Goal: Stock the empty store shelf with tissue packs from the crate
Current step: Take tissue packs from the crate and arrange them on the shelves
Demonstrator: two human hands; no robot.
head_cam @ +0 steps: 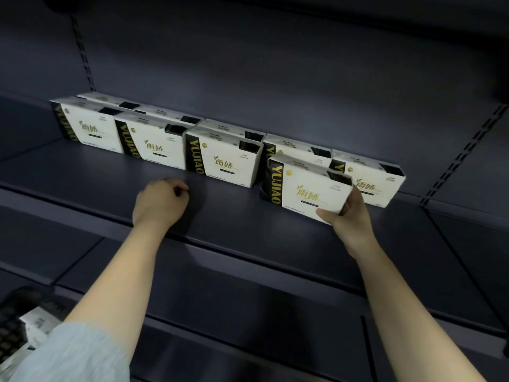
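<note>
— Gripping a tissue pack (305,186) by its lower right corner, the right hand (348,216) has thumb below and fingers curled behind it; it sits in front of the row of packs (154,144) on the shelf (234,216).

— And the left hand (159,202)?

— Curled into a loose fist, holding nothing, knuckles on the shelf just ahead of that row.

— The crate (13,326)?

— Below the shelf, far left, dark, with more packs (38,323) inside.
</note>
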